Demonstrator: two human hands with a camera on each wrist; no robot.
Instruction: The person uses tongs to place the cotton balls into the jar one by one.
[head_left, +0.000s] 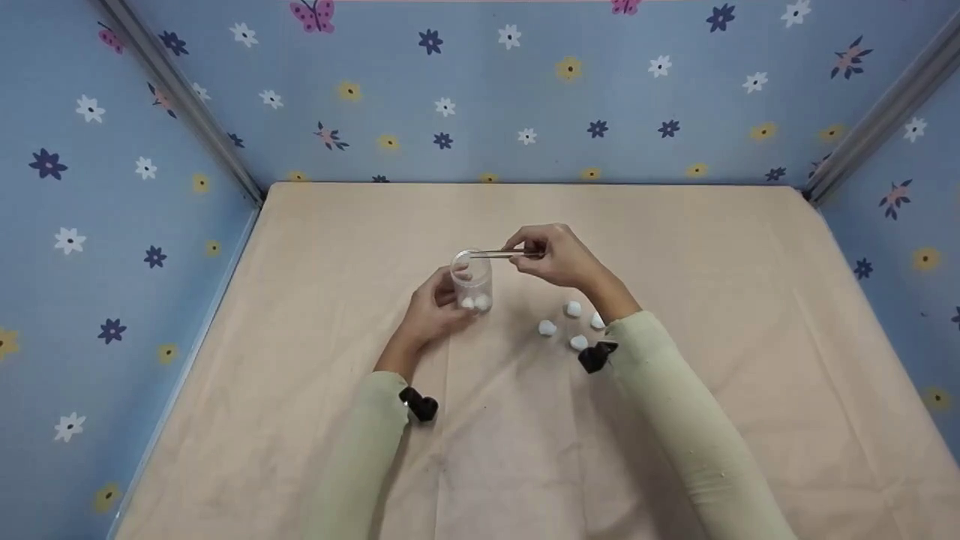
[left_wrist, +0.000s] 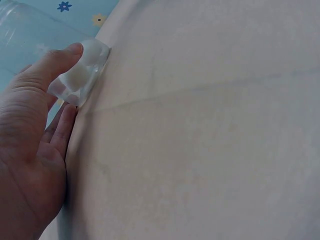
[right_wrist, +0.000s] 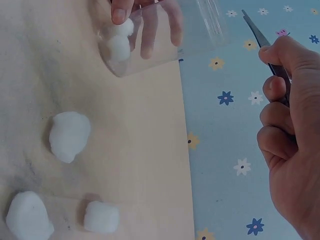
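My left hand (head_left: 435,309) grips a clear plastic jar (head_left: 472,281) near the middle of the table, its thumb pressed along the lower side in the left wrist view. At the jar's bottom lie white cotton balls (right_wrist: 120,47). A pair of slim metal tweezers (head_left: 496,254) is pinched in my right hand (head_left: 559,255), with the tips over the jar's open mouth. Nothing shows between those tips. Several loose cotton balls (head_left: 547,328) lie on the table below the right hand, one partly behind the right sleeve.
A light peach cloth (head_left: 300,315) covers the table. Blue flowered panels (head_left: 480,97) stand behind it and at both sides, with grey metal posts (head_left: 187,97) at the corners. Small black cameras (head_left: 420,405) sit on the wrists.
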